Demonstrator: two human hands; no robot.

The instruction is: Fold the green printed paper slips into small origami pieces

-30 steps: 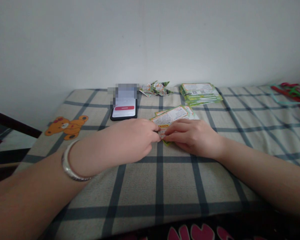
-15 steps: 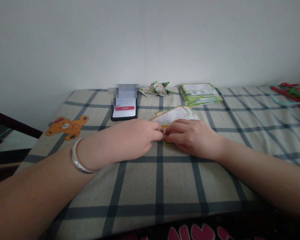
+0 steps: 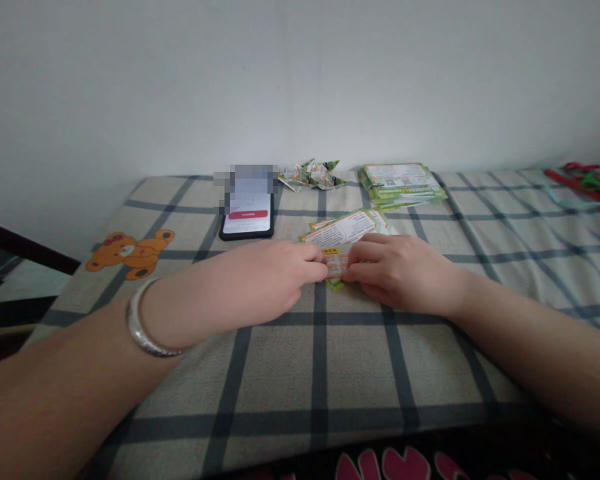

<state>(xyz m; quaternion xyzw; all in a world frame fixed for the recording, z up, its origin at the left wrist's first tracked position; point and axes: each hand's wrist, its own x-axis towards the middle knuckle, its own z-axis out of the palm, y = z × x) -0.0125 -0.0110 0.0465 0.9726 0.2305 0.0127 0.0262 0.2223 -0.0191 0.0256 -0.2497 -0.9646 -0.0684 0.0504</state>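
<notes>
A green-and-white printed leaflet point(image 3: 337, 263) lies between my two hands, over other leaflets point(image 3: 350, 225) fanned out just behind it. My left hand point(image 3: 285, 277), below a silver bangle point(image 3: 143, 327), has its fingers closed on the leaflet's left side. On its right side, my right hand point(image 3: 397, 273) rests with curled fingers pressed to the paper. Both hands hide much of the sheet, and their thumbs are mostly out of sight.
At the back lie a phone point(image 3: 249, 217) with a lit screen, folded paper pieces point(image 3: 313, 175) and a leaflet stack point(image 3: 403, 183). Red and green items point(image 3: 593, 185) are at the far right. A bear picture point(image 3: 130, 253) is at the left of the checked cloth point(image 3: 275, 373).
My right hand has slid to the right, away from my left hand, and more of the leaflet shows between them. The left hand stays almost in place.
</notes>
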